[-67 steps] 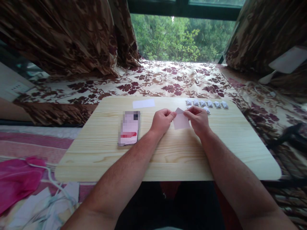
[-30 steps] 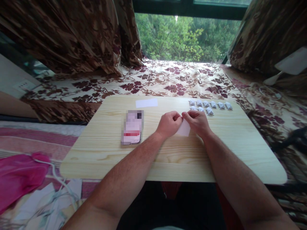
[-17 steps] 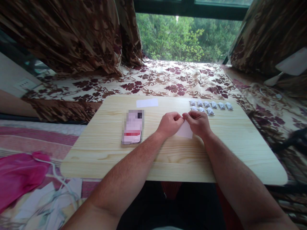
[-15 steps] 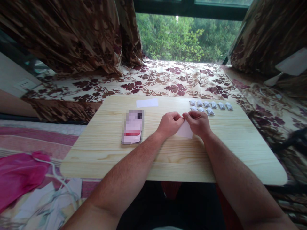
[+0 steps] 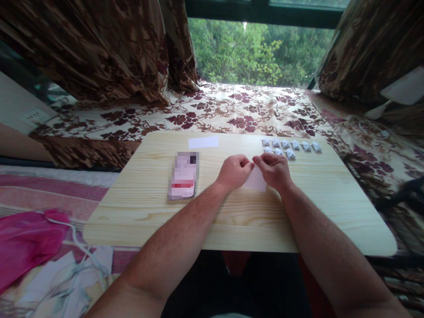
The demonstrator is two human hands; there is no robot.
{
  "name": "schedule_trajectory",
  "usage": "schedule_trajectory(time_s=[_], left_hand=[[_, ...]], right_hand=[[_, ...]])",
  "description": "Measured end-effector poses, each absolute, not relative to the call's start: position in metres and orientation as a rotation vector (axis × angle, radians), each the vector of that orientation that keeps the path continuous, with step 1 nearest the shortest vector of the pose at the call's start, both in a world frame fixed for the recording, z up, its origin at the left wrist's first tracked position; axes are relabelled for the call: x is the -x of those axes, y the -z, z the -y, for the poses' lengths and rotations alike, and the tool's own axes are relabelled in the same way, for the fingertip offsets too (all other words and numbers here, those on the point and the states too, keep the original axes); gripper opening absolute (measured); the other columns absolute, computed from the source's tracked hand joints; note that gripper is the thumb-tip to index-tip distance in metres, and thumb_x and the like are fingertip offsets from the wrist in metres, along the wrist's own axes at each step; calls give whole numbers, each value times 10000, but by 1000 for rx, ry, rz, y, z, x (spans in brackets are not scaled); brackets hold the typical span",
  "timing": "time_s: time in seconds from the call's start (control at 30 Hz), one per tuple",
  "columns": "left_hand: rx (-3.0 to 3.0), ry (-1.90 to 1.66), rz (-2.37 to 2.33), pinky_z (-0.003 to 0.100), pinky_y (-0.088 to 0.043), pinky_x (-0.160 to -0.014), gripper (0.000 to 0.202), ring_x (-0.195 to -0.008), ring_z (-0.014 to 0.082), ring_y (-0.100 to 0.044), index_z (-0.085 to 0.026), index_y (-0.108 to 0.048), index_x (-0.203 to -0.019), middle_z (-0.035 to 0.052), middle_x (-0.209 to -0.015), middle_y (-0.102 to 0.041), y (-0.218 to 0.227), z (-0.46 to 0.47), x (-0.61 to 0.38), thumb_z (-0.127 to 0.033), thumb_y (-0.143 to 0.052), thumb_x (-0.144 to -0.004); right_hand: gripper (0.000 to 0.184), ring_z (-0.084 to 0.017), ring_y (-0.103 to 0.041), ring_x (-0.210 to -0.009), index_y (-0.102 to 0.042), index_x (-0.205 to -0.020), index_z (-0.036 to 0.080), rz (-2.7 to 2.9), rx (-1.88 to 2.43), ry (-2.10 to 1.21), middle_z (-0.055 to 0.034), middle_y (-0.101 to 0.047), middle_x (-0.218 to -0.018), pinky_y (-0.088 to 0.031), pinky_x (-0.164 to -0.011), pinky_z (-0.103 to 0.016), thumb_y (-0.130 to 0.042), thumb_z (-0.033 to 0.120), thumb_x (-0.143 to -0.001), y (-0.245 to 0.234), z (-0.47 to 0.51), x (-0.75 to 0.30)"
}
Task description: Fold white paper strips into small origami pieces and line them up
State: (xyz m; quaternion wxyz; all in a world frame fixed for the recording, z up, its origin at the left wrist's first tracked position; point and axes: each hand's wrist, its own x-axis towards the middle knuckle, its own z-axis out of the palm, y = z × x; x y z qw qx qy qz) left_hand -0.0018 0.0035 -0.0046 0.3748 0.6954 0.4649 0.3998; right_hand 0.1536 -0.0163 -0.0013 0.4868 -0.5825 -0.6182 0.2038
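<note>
A small sheet of pale paper [image 5: 255, 181] lies on the light wooden table [image 5: 238, 212], pinched at its top edge by both hands. My left hand [image 5: 232, 172] is closed on the paper's left side, thumb and forefinger pressed together. My right hand [image 5: 273, 169] is closed on its right side, fingertips meeting the left hand's. Most of the paper is hidden under the hands.
A phone [image 5: 183, 175] lies left of my hands. A white paper strip [image 5: 203, 142] rests near the table's far edge. Several small folded paper pieces [image 5: 290, 146] stand in rows at the far right. Patterned fabric [image 5: 228, 110] and curtains lie beyond; pink cloth [image 5: 23, 243] lies at lower left.
The paper was held up with its corner raised; it has come down flat on the table and both hands have closed together at its top edge. Barely any motion over the last half second.
</note>
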Motion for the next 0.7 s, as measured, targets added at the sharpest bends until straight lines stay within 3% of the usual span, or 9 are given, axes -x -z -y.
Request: schedule_trajectory(time_s=[0.2,0.47,0.7], left_hand=[[-1784,-1042,-1201,271,-344,-579,212,-603,133,-501,-179,-590,-617,-4,-610,-593,7,-5,2,-301,-629,-785],[-1671,-1075,-1236,273,-352,-581,207,-609,138,-515,-179,-611,-633,-1,-616,-601,8,-7,2,-324,-641,-778],[-1578,-1167,-1303,266,-355,-583,247,-608,135,-506,-182,-592,-630,-10,-597,-572,7,-8,4,-360,-620,-800]], right_hand=[[403,-90,-291,-518,-502,-527,180,1497,1391,-524,41,-316,-517,-226,-484,-265,-655,410,-821,2,16,-154],[593,-90,-301,-464,-445,-518,189,1365,1342,-832,23,-362,-497,-192,-443,-270,-563,668,-849,4,12,-160],[499,-85,-332,-485,-542,-577,171,1359,1278,-854,33,-403,-520,-215,-449,-251,-654,601,-804,1,12,-159]])
